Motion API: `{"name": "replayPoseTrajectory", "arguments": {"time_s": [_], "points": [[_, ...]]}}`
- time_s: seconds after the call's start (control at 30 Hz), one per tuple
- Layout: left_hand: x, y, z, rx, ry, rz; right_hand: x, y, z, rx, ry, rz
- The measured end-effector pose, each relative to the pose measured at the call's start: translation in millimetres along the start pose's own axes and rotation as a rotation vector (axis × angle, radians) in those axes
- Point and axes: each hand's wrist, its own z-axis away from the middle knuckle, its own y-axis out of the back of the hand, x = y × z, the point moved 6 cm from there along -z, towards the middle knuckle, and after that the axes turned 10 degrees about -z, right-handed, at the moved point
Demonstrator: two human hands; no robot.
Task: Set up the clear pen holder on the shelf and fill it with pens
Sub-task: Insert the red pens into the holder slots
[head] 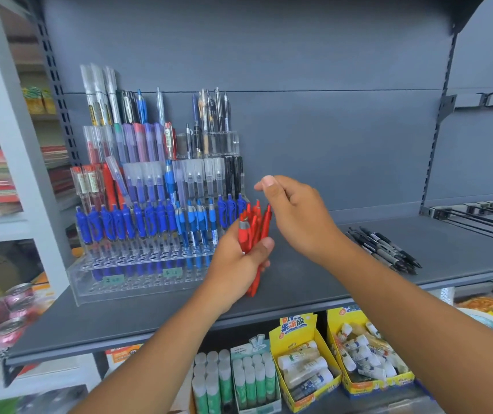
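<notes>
Gripped a bunch of red pens (252, 228) upright in the left hand (236, 258), fingers and thumb wrapped round the barrels, just in front of the right end of the clear pen holder (90, 285). Found that holder standing toward the left of the shelf (179, 321), back tiers crowded, blue pens (137, 222) filling a lower row, front holes mostly bare. Hovered the right hand (296, 213) just above the red clips, fingers loosely curled, thumb lifted, nothing visibly pinched. Judged the step as drawing one pen from the bunch for a free hole. Best done by pinching a single pen near its clip, lifting straight up, loosening the left grip only slightly to stop the rest slipping, then lowering it tip first into a bare hole. Noted black pens (385, 249) lying loose on the shelf well to the right, probably for afterward
</notes>
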Motion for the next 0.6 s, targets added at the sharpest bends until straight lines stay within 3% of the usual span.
{"name": "replayPoseTrajectory", "arguments": {"time_s": [0.2, 0.6], "points": [[-11, 66, 17, 0.13, -0.014, -0.041, 0, -32, 5, -0.04, -0.012, -0.07], [-20, 182, 40, 0.307, -0.061, -0.234, -37, -164, 15, -0.295, -0.038, -0.193]]}}
